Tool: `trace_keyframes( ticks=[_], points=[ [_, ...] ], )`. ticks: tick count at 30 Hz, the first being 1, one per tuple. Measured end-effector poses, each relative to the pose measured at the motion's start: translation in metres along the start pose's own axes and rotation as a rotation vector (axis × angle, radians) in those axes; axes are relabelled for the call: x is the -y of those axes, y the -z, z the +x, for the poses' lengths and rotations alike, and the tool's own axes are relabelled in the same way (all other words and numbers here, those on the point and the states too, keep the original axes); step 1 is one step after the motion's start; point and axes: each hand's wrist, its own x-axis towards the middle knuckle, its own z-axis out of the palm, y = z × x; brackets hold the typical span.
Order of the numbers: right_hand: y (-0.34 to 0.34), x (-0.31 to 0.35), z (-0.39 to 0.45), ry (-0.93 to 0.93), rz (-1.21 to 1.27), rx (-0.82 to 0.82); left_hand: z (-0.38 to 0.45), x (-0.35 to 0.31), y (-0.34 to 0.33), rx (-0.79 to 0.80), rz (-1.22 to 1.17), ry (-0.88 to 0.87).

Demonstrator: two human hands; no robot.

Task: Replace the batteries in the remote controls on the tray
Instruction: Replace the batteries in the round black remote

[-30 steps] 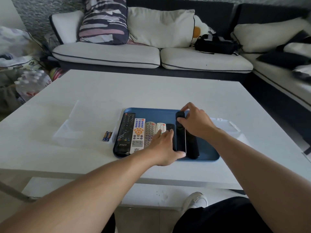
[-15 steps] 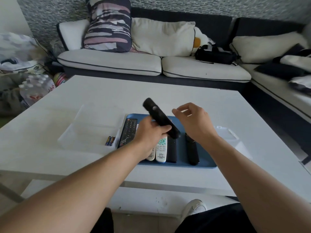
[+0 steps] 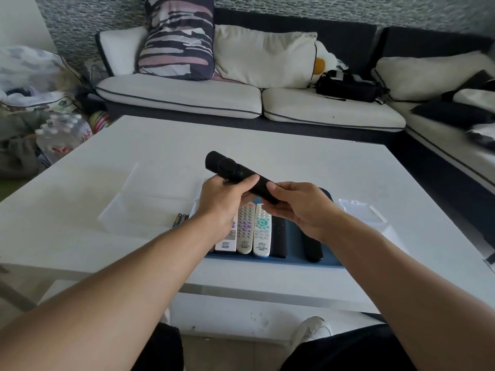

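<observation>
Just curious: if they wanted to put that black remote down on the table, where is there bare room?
Bare table lies beyond the tray, toward the sofa. Crowded: the tray's row of remotes, batteries and clear box left, clear lid right.

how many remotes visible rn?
6 visible. One black remote held by both hands; on the tray: three white remotes and two black. More may hide under the left arm.
</observation>
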Motion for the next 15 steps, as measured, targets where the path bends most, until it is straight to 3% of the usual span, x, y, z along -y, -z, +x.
trace_keyframes(
  ticks=[4, 7, 12, 15],
  points=[
    [0.000, -0.003, 0.001, 0.036, -0.136, -0.076, 0.001, 0.001, 0.003, 0.005, -0.003, 0.020],
    [0.002, -0.008, 0.002, 0.122, -0.380, -0.195, -0.001, 0.003, 0.003, -0.017, 0.053, 0.003],
    [-0.002, -0.017, -0.002, 0.233, -0.689, -0.206, -0.001, 0.008, 0.004, -0.033, 0.122, 0.015],
    [-0.003, -0.014, -0.003, 0.245, -0.726, -0.170, 0.000, 0.004, 0.006, -0.015, 0.049, 0.087]
  ],
)
